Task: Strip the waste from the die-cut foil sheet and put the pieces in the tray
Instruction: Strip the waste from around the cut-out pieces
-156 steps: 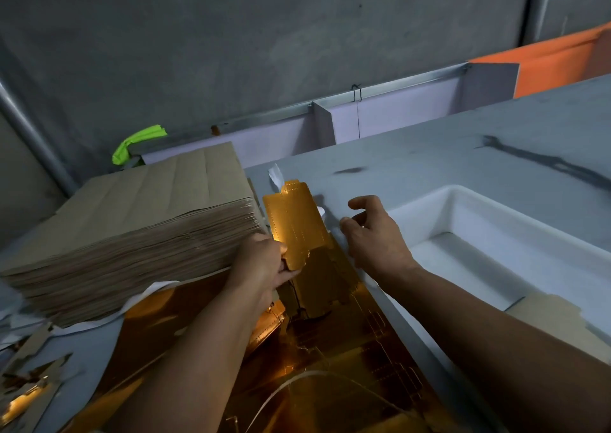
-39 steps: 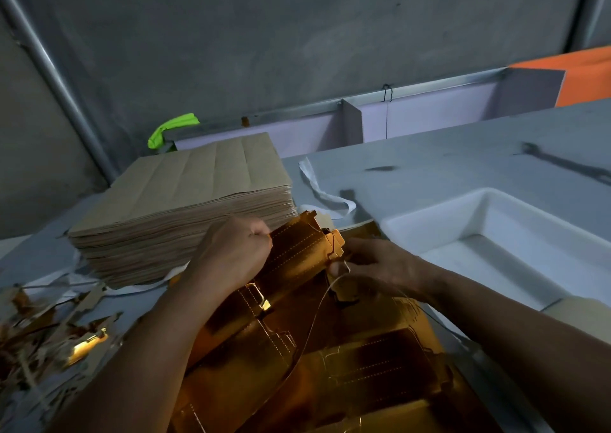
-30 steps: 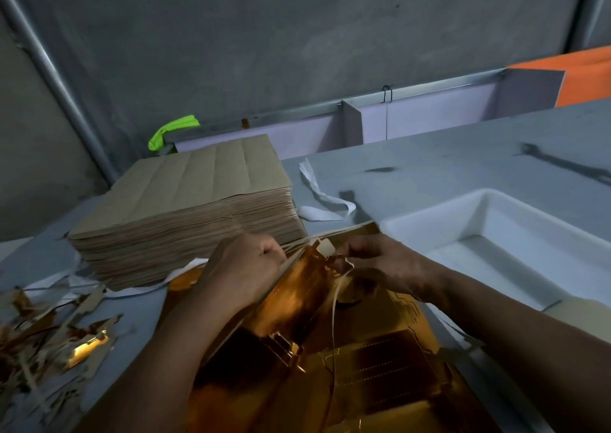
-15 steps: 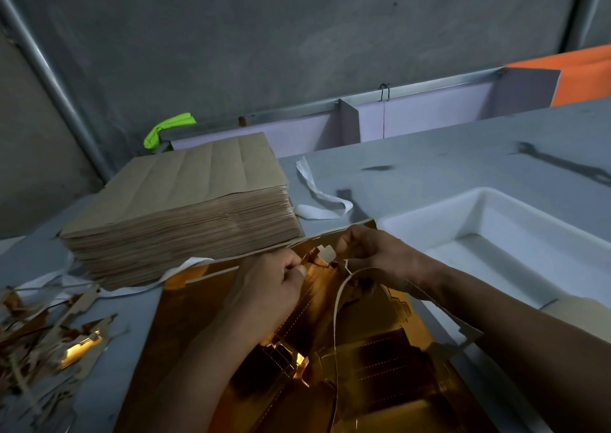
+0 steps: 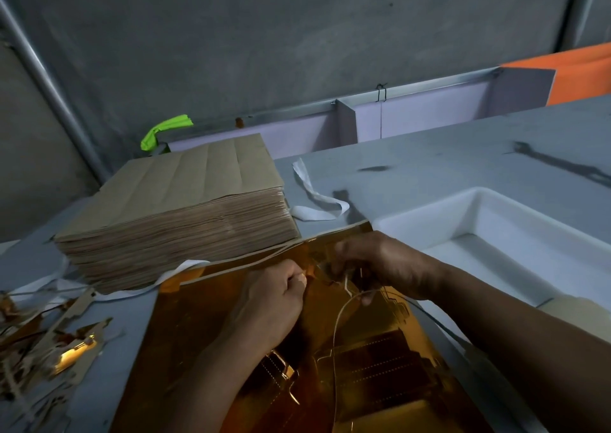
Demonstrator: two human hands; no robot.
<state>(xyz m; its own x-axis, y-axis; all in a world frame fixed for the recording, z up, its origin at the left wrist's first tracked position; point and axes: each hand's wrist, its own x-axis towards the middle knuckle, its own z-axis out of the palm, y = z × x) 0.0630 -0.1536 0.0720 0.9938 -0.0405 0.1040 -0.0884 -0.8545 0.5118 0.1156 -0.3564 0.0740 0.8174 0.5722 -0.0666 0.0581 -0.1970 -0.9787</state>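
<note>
Foil sheet (image 5: pixel 205 326), gold and shiny, lies flat on the grey table (image 5: pixel 429 161) at the six o'clock side of the view, its far edge right against the foot of a tall stack of brown sheets (image 5: pixel 185 207) at ten o'clock. Both hands meet on that far part of the sheet. Left hand (image 5: pixel 271 303) is balled up, fingers curled tight, thumb and forefinger pinching a bit of foil. Right hand (image 5: pixel 380 267) sits just beside it at three o'clock, fingers bent down onto the foil; what they grip is hidden under the knuckles, so I cannot tell. A thin pale strip (image 5: pixel 337 320) loops from below the right thumb toward six o'clock. White tray (image 5: pixel 496 221) waits at three o'clock, just beside the sheet's right edge, with a brown piece (image 5: pixel 568 307) lying in its near end. The right forearm crosses in front of the tray's near rim. A pile of scraps (image 5: pixel 49 343) litters the table at eight o'clock, and a white ribbon (image 5: pixel 314 197) curls at twelve o'clock from the hands, between stack and tray.
</note>
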